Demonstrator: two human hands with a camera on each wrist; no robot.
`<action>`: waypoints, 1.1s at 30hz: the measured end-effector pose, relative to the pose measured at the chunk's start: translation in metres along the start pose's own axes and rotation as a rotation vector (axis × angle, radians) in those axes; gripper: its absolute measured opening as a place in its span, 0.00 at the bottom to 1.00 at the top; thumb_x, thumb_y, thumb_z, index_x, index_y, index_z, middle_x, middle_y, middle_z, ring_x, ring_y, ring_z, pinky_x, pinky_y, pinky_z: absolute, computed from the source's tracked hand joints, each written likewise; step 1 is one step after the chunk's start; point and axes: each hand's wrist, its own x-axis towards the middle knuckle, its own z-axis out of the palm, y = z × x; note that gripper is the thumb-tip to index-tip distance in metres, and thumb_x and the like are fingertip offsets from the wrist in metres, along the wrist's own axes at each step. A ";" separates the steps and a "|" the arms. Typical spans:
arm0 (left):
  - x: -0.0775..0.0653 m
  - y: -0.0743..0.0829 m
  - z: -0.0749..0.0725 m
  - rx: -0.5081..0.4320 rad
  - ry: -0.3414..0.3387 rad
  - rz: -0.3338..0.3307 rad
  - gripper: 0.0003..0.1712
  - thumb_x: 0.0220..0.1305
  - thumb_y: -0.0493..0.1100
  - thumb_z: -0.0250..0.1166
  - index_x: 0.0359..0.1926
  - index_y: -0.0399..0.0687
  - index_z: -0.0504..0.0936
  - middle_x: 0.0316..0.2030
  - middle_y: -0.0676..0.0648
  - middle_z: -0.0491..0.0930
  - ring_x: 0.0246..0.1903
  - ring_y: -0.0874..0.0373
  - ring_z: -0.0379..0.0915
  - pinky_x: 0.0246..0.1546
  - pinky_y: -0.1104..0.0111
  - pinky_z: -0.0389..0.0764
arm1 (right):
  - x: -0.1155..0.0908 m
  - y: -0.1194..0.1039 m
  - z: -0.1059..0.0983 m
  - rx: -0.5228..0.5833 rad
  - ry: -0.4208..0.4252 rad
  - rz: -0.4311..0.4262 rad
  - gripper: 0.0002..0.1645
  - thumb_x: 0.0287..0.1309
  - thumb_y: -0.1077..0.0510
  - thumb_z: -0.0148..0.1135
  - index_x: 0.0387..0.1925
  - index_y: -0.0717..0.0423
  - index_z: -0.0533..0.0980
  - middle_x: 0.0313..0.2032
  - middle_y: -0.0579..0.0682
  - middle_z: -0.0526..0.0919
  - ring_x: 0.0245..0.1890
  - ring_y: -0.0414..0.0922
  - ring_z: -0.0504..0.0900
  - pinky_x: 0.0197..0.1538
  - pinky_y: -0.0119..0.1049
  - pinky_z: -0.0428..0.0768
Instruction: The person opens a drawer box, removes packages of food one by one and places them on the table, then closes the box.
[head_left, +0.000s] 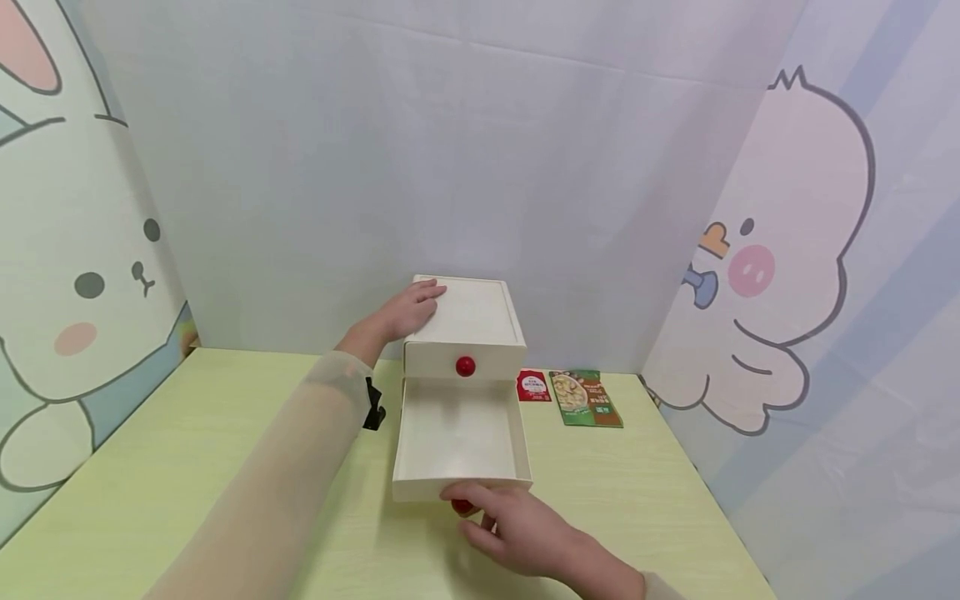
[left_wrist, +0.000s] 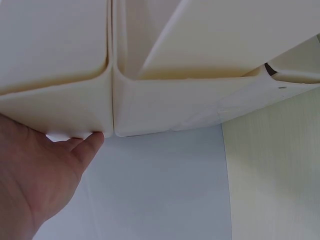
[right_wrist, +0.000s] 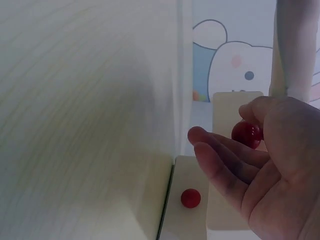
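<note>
A white drawer unit (head_left: 480, 312) stands on the table, with a red knob on its closed upper front. Below that, a white drawer (head_left: 457, 433) is pulled out, showing its bare inside. My left hand (head_left: 405, 312) rests on the unit's top at the left edge, fingers extended; in the left wrist view its fingertips (left_wrist: 95, 140) lie along the unit's edge. With my right hand (head_left: 525, 529) I hold the red knob (right_wrist: 246, 134) of the pulled-out drawer, thumb and fingers around it. Another red knob (right_wrist: 190, 198) shows on a lower front in the right wrist view.
To the right of the unit lie a red packet (head_left: 534, 386) and a green-and-brown food packet (head_left: 587, 398). Something black (head_left: 372, 406) is at the unit's left, partly behind my sleeve. A grey curtain and cartoon-printed side sheets enclose the pale yellow-green table (head_left: 615, 500).
</note>
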 end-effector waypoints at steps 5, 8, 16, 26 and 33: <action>0.000 0.000 0.000 0.000 -0.001 0.001 0.35 0.87 0.51 0.36 0.88 0.51 0.58 0.90 0.44 0.45 0.90 0.39 0.35 0.89 0.41 0.43 | 0.003 0.002 0.002 -0.023 0.068 -0.060 0.18 0.82 0.59 0.61 0.66 0.46 0.80 0.55 0.48 0.92 0.48 0.29 0.85 0.49 0.20 0.84; -0.001 0.001 0.000 -0.003 -0.002 0.002 0.35 0.87 0.51 0.36 0.88 0.51 0.58 0.90 0.44 0.45 0.90 0.40 0.35 0.89 0.41 0.43 | 0.004 0.002 0.000 -0.023 0.067 -0.057 0.17 0.82 0.58 0.61 0.66 0.46 0.81 0.54 0.47 0.92 0.47 0.28 0.83 0.50 0.20 0.84; -0.003 0.003 -0.001 -0.004 -0.002 -0.001 0.35 0.87 0.51 0.36 0.88 0.51 0.58 0.90 0.44 0.45 0.90 0.40 0.34 0.89 0.41 0.43 | 0.007 0.002 -0.004 -0.004 0.053 -0.021 0.17 0.82 0.59 0.61 0.65 0.47 0.81 0.56 0.48 0.91 0.39 0.27 0.79 0.44 0.19 0.82; -0.004 0.005 -0.001 0.003 -0.001 -0.003 0.36 0.87 0.51 0.36 0.88 0.51 0.58 0.90 0.44 0.46 0.90 0.39 0.35 0.88 0.40 0.44 | 0.010 0.006 -0.005 -0.018 0.081 -0.021 0.17 0.80 0.60 0.62 0.64 0.44 0.81 0.54 0.48 0.91 0.42 0.29 0.81 0.47 0.23 0.86; -0.005 0.005 -0.001 -0.003 -0.006 0.000 0.35 0.87 0.51 0.36 0.88 0.50 0.58 0.90 0.44 0.45 0.90 0.39 0.35 0.88 0.40 0.44 | 0.012 0.007 -0.007 -0.010 0.078 -0.003 0.17 0.80 0.60 0.62 0.64 0.48 0.82 0.54 0.48 0.92 0.44 0.29 0.82 0.48 0.23 0.85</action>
